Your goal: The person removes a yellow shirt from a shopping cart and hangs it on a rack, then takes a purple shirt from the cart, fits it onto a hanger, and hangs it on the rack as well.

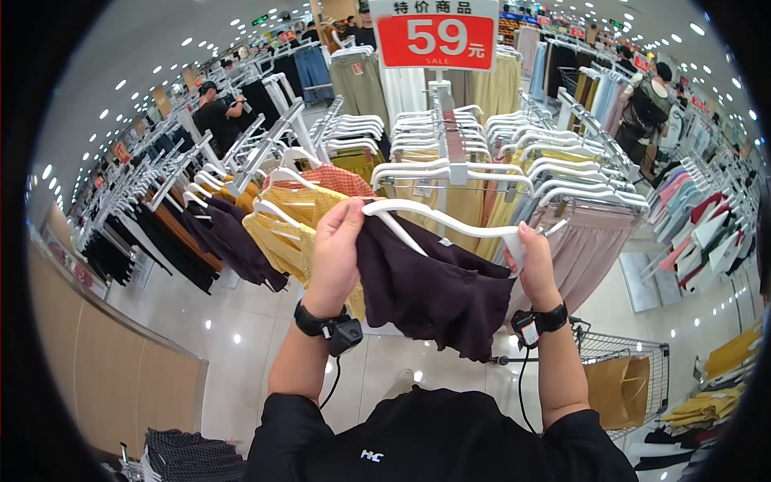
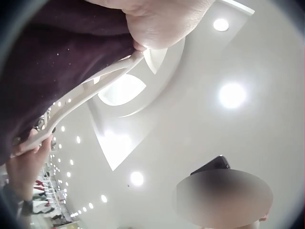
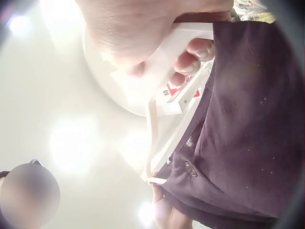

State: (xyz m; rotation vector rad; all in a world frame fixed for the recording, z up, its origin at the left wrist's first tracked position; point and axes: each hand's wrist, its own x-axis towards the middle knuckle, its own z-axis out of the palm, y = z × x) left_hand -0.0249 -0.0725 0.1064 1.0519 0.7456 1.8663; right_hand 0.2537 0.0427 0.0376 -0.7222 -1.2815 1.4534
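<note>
A dark purple garment (image 1: 438,285) hangs between my two hands in front of the clothes rack, partly off a white plastic hanger (image 1: 438,215). My left hand (image 1: 339,249) pinches the hanger's left end, with the garment's upper corner right at the fingers. The right hand (image 1: 536,265) holds the hanger's other end. In the right wrist view, fingertips (image 3: 188,64) curl round the wide white end of the hanger, and a round button (image 3: 190,168) shows on the cloth. The left wrist view has the hanger (image 2: 90,90) running along the garment's edge (image 2: 57,62).
Yellow tops (image 1: 277,229) hang close at the left, pink trousers (image 1: 582,249) at the right. White hangers (image 1: 450,165) fill the rack ahead under a red price sign (image 1: 438,42). A wire cart (image 1: 654,353) with a brown bag (image 1: 614,394) stands at the right.
</note>
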